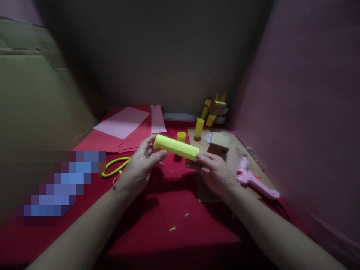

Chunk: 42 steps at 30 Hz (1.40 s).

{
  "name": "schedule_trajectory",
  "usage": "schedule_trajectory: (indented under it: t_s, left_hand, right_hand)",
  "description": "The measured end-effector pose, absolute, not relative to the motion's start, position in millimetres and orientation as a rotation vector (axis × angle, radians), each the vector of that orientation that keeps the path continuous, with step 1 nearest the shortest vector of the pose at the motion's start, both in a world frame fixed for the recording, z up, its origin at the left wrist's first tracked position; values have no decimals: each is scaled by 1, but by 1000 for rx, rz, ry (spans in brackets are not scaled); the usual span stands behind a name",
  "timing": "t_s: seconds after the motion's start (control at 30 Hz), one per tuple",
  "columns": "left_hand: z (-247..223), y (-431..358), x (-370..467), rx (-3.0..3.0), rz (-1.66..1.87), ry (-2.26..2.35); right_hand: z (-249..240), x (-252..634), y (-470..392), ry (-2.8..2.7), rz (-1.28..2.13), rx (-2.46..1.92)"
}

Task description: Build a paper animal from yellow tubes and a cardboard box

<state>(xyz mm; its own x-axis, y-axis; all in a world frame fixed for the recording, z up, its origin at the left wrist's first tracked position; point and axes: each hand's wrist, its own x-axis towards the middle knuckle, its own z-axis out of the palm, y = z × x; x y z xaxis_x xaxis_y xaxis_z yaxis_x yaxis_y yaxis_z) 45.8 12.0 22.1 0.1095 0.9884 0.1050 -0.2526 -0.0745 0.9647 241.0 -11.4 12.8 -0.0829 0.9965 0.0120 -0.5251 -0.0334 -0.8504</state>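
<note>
Yellow paper tube point(176, 147) held above the red cloth point(174, 210), slanting down toward its right end. Left hand point(143, 161): fingers curled behind left end, thumb in front. Right hand point(212, 168): thumb and fingers pinching right end. Short yellow cylinder point(181, 136) just behind tube; pink glue gun point(253, 178) right of right hand.

Dim, uneven illumination; source outside the frame. Soft shadows fall on the worktop point(168, 213) beneath the hands point(213, 170); upper background dark. Fine detail is softly blurred; mosaic blocks obscure the worktop's left edge.
</note>
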Motion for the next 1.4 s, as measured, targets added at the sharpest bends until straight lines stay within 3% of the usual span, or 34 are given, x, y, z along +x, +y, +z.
schedule_trajectory:
  t_s: [0.23, 0.37, 0.57, 1.13, 1.4]
  left_hand:
    - [28, 2, 50, 1063, 1215, 725]
    - [36, -1, 41, 1332, 1286, 1010]
    - [28, 0, 43, 1805, 1028, 1249]
    - [13, 13, 47, 1858, 863, 1041]
    - [19, 3, 51, 2071, 920, 918]
  right_hand:
    - [4, 240, -16, -930, 1737, -833]
    - [4, 247, -13, -945, 1546, -922]
    - [11, 246, -16, -1060, 1336, -936]
    - [17, 239, -18, -1410, 1363, -931]
    - [22, 240, -8, -1779, 1126, -871]
